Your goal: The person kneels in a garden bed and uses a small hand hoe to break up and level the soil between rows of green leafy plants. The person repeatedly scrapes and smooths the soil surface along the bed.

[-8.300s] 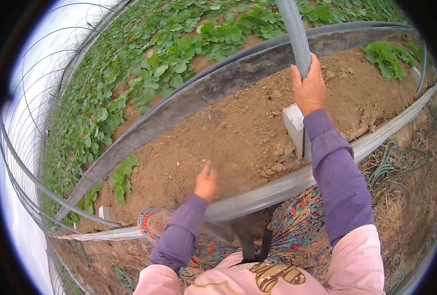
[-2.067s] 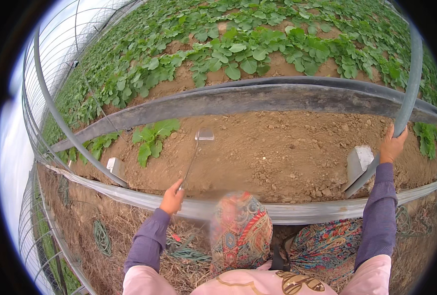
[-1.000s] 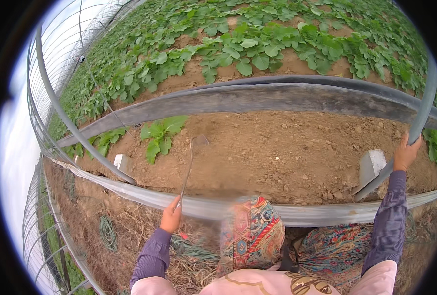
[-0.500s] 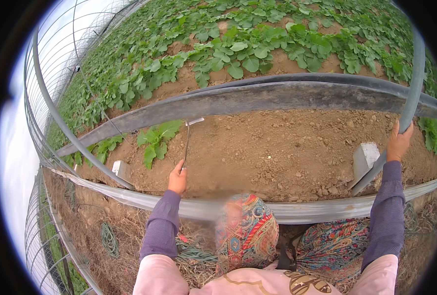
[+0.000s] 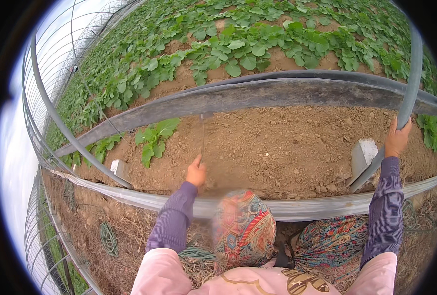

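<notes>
My left hand point(image 5: 196, 172) is closed round the handle of a small hand hoe point(image 5: 202, 135), which is smeared by motion. Its blurred head is up near the dark plastic strip point(image 5: 257, 97), above brown crumbly soil point(image 5: 277, 142). To the left of the hoe grows a leafy green plant point(image 5: 155, 140). Over on the right, my right hand point(image 5: 396, 137) grips a grey metal pole point(image 5: 410, 86) that rises at a slant from the bed's near edge. A white block point(image 5: 363, 156) stands in the soil just left of this pole.
Rows of leafy crops point(image 5: 248, 54) grow beyond the dark strip. A whitish plastic sheet edge point(image 5: 307, 209) runs along the near side of the bed. Another curved pole point(image 5: 56, 110) and white block point(image 5: 118, 168) stand at left. Coiled green cord point(image 5: 108, 239) lies on dry straw.
My left hand has moved right with the hoe, away from the leafy plant, and the hoe has blurred. My right hand keeps its hold on the pole.
</notes>
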Demonstrator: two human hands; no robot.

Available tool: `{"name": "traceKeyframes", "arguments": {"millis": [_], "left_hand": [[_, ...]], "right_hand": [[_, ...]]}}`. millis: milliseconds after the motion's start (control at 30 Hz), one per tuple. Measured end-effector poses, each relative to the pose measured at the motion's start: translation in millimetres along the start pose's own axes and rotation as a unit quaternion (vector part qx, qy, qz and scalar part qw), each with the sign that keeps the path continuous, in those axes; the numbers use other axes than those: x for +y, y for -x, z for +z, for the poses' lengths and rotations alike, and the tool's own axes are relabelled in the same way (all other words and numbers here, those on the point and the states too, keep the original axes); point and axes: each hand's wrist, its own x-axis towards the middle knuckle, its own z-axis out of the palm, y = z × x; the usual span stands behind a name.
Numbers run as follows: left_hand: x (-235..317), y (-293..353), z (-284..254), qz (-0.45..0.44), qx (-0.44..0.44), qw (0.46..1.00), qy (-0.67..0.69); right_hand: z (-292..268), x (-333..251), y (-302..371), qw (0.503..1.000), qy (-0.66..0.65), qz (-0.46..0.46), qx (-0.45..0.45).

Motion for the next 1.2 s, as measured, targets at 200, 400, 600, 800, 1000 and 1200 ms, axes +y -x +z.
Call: {"name": "traceKeyframes", "arguments": {"millis": [200, 400, 600, 800, 1000, 1200], "left_hand": [[49.3, 77.9, -10.9, -0.051, -0.135, 0.989, -0.010], [69.4, 74.2, -31.5, -0.047, -0.086, 0.993, 0.073], [22.3, 114.4, -46.7, 0.048, -0.180, 0.979, -0.084], [53.6, 73.2, 0.9, 0.024, -0.142, 0.990, -0.002], [35.1, 37.3, 21.7, 0.035, -0.159, 0.987, -0.004], [76.4, -5.2, 57.3, 0.003, -0.103, 0.993, 0.050]], "right_hand": [[0.0, 3.4, -0.3, 0.999, -0.008, -0.020, 0.027], [-2.0, 2.1, 1.0, 0.999, -0.018, -0.021, 0.022], [-3.6, -2.5, -1.2, 0.999, 0.000, -0.015, 0.040], [-2.9, -3.9, 1.7, 1.000, -0.024, -0.014, 0.005], [-5.2, -9.5, 3.3, 1.000, -0.016, 0.007, 0.002], [-1.2, -5.9, 2.2, 0.999, -0.013, -0.009, 0.035]]}}
